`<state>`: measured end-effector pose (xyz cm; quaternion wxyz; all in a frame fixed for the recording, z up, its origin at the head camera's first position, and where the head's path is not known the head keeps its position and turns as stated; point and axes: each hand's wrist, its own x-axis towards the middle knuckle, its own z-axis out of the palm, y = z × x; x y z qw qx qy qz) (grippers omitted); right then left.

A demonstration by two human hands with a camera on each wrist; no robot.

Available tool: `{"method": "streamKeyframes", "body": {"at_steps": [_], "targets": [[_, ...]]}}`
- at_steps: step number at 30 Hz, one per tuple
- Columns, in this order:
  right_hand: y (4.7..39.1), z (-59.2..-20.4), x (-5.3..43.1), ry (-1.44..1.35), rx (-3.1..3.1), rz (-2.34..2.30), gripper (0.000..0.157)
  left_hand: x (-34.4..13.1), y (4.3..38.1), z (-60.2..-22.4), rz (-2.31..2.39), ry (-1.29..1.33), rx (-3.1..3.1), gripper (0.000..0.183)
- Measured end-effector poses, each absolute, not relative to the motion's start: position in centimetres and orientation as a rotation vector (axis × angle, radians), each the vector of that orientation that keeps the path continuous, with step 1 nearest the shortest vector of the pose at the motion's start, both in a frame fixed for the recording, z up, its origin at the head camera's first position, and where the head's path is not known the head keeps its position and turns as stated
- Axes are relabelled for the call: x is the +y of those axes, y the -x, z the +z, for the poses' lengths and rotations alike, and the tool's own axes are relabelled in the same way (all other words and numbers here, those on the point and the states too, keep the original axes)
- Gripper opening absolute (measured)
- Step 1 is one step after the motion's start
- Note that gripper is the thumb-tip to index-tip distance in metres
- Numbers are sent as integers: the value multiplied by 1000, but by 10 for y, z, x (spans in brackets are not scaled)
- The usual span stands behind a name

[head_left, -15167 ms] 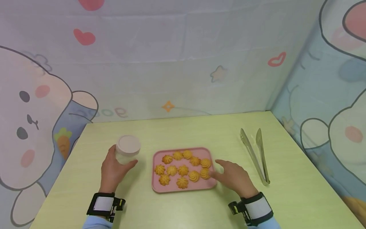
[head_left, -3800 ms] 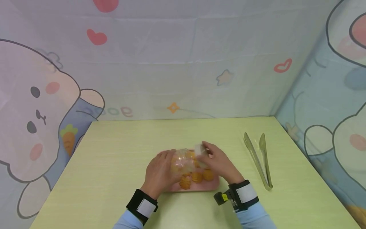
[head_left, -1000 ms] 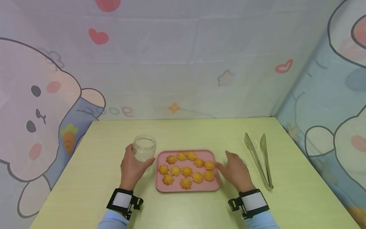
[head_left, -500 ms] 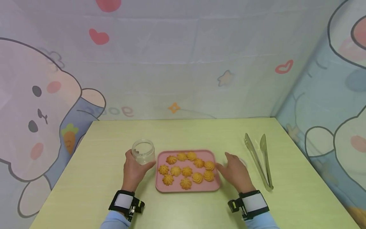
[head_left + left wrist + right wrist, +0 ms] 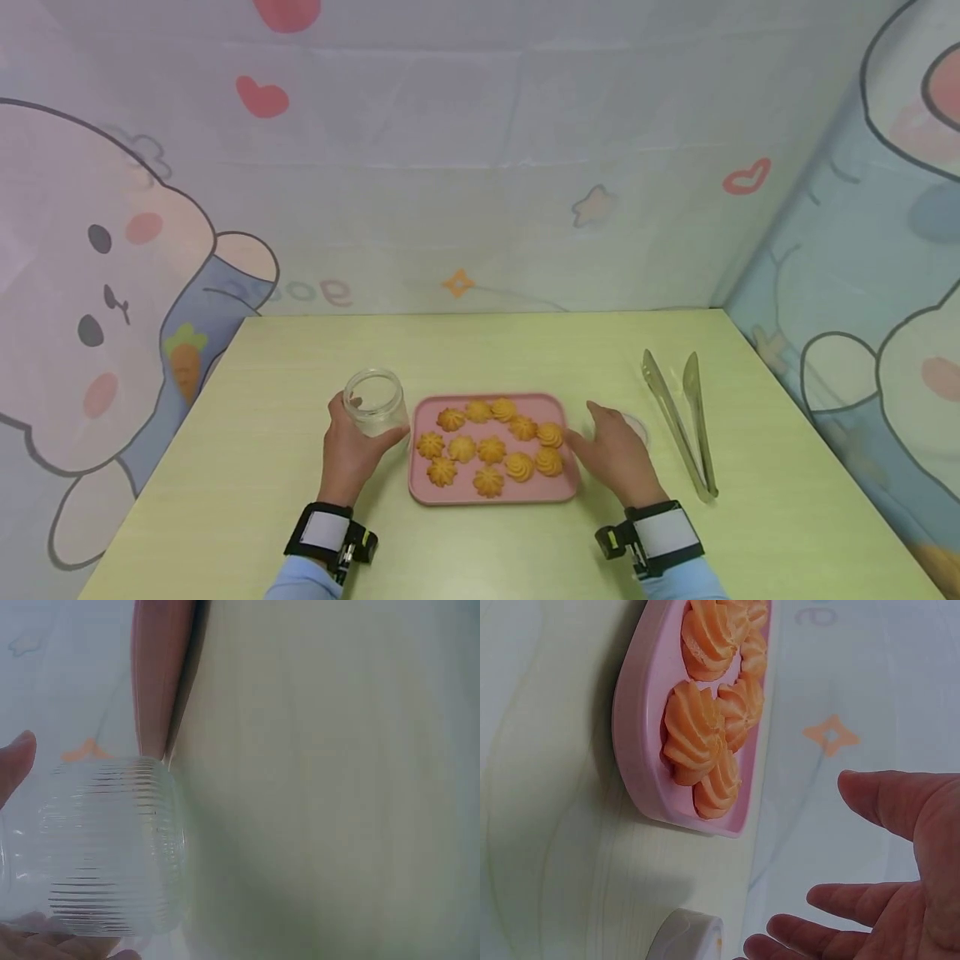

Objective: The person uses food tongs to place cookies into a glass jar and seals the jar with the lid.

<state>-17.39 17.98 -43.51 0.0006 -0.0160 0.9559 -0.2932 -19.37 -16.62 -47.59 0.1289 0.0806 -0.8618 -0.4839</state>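
My left hand [image 5: 351, 454] grips a clear ribbed jar [image 5: 378, 417], thumb on one side and fingers on the other. The jar is upright, lidless and holds nothing I can see; its base [image 5: 169, 847] is at or just above the table. To its right lies a pink tray [image 5: 491, 498] bearing several golden piped butter cookies [image 5: 491, 450]. By the tray's right edge, my right hand [image 5: 618, 454] is held with fingers apart, holding nothing. The white lid [image 5: 637, 428] lies on the table just beyond it, partly hidden by the hand; the lid [image 5: 686, 937] also shows in the right wrist view.
Metal tongs [image 5: 682, 429] lie spread at the right of the pale yellow table [image 5: 480, 354], right of the lid. A cartoon-printed cloth [image 5: 480, 167] stands behind the table and at its sides.
Earlier the jar was capped, then both hands held it over the tray by body and lid. Now the lid lies at right. In the last second the jar has come down slightly.
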Motion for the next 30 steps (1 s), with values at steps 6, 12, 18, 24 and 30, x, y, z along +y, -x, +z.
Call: {"method": "streamKeyframes", "body": {"at_steps": [6, 12, 18, 24, 30], "targets": [[175, -437, 181, 65, 3017, -894, 69, -171, 191, -468, -1260, -212, -2613, 118], [177, -433, 188, 89, 3057, -842, 68, -183, 182, -450, -1002, -169, -2740, 106], [180, -429, 205, 88, 3073, -771, 67, -194, 170, -433, -713, -113, -2850, 84], [182, -427, 230, 66, 3089, -622, 69, -199, 165, -425, -603, -93, -2908, 81], [181, -424, 258, -9, 3086, -574, 69, -201, 165, -423, -623, -110, -2947, 81]]}}
